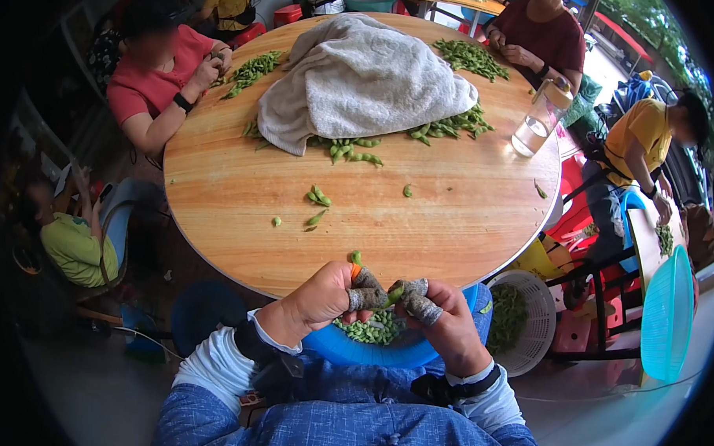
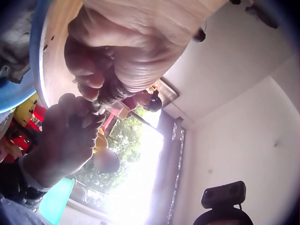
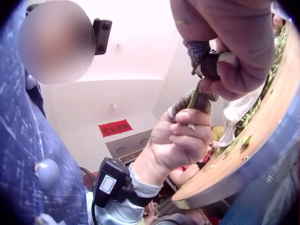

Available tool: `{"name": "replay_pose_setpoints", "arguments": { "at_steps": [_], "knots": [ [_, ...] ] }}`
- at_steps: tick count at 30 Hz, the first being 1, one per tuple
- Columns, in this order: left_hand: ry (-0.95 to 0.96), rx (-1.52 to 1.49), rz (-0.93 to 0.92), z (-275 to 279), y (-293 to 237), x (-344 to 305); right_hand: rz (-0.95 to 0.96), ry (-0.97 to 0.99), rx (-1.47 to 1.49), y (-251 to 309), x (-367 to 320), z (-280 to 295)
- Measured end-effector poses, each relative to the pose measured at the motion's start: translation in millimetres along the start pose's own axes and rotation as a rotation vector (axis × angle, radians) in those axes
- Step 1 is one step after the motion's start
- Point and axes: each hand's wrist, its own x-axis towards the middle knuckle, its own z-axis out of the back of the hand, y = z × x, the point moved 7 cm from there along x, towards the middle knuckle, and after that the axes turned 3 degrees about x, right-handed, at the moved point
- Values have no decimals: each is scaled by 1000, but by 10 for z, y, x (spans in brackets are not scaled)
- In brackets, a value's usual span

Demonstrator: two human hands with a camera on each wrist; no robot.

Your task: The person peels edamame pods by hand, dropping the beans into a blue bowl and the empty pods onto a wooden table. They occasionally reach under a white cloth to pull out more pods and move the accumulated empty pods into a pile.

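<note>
In the head view, my left hand (image 1: 322,296) and right hand (image 1: 448,320), with grey cloth wraps on the fingers, pinch a green pod (image 1: 394,294) between them. They are above a blue basin (image 1: 330,348) with shelled green beans (image 1: 376,331). Another pod (image 1: 356,257) shows just beyond the left fingers; whether they touch it, I cannot tell. The right wrist view shows the pod (image 3: 194,96) between the left fingertips, with the right hand (image 3: 229,47) above. Dark in the left wrist view, the right hand (image 2: 68,136) meets the left hand (image 2: 140,42).
A round wooden table (image 1: 238,203) bears a grey cloth (image 1: 368,81) over a pod heap, loose pods (image 1: 318,196) and a glass bottle (image 1: 531,132). A white basket (image 1: 543,319) with pods stands right of the basin. Several people sit around.
</note>
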Motion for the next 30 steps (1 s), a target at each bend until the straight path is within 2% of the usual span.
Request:
{"name": "replay_pose_setpoints", "arguments": {
  "at_steps": [8,11,14,17,18,20,21,24,30],
  "knots": [
    [20,9,5,-44,41,2,24,16,28,-9,-5,11],
    [23,97,-21,-34,89,36,39,-45,59,-31,-7,22],
    [-174,513,-454,-198,-206,-98,126,-99,9,27,-31,53],
    [-270,1288,-666,-293,-273,-197,130,-36,-5,32,-23,65],
    [-288,1413,-684,-296,-211,-208,65,-45,6,-24,-19,82],
    [-213,1245,-734,-301,-210,-203,-63,-68,28,-145,-36,124],
    [-176,1159,-755,-302,-207,-203,-26,-30,70,-147,-36,105],
    [9,632,-604,-238,-85,-139,74,53,167,-164,-26,38],
    [-43,-282,-246,-154,355,-20,224,221,205,-218,64,52]
  ]
}}
